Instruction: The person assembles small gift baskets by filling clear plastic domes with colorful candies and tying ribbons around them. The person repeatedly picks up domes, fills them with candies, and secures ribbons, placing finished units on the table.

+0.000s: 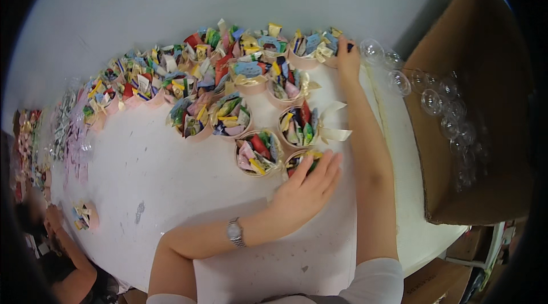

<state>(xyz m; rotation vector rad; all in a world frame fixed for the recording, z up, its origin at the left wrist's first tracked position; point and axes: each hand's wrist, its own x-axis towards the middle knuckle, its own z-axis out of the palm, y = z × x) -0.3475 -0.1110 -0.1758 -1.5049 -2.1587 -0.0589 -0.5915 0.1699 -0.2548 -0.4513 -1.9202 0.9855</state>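
My left hand (305,192), with a metal watch (234,232) on its wrist, lies with fingers stretched over a round pink box of wrapped candies (294,166), partly covering it. My right hand (348,59) reaches to the far end of the table, its fingers curled at the right side of another candy box (332,61). Something small and dark shows at its fingertips; I cannot make it out. Close to my left hand stand a candy box (257,152) and one with a cream ribbon bow (299,126).
Rows of filled candy boxes (191,115) line the table's far side (154,155). Right of my right arm, clear plastic domes (448,110) spill from a tilted cardboard box (485,70). At the left, another person's hands (54,216) are near a single candy box (85,215) and wrapped bundles (74,138).
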